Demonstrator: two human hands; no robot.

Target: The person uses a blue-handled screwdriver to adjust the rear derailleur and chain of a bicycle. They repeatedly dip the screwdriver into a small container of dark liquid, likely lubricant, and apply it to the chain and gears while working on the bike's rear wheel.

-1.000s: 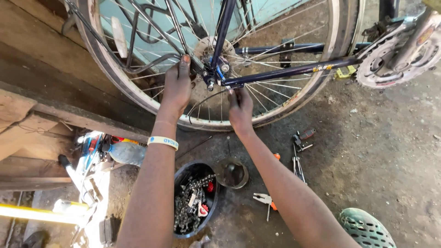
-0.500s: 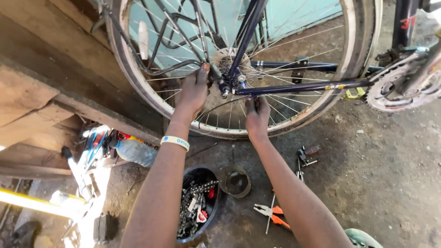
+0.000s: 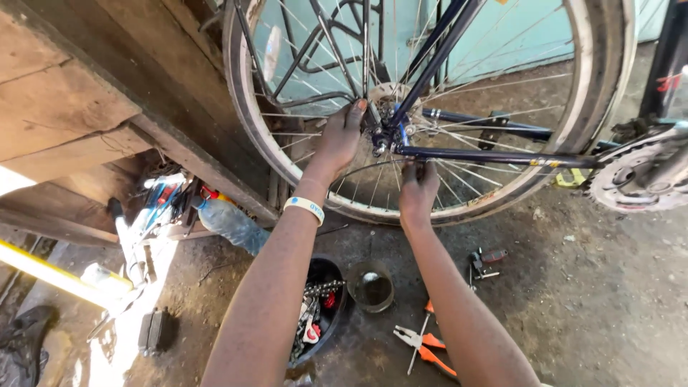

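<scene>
1. Centrally, at upper middle, one bicycle wheel (image 3: 430,107) stands upright; the left hand (image 3: 340,140) grips at its hub (image 3: 383,118).
2. One right hand (image 3: 418,190) clutches spokes just below the dark blue frame stay (image 3: 502,156).
3. Lower frame: one black tub (image 3: 322,308) of parts, one small tin (image 3: 370,287), one pair of orange pliers (image 3: 426,347).
4. Dirty concrete floor (image 3: 609,301); wooden boards (image 3: 64,107) upper left.
</scene>
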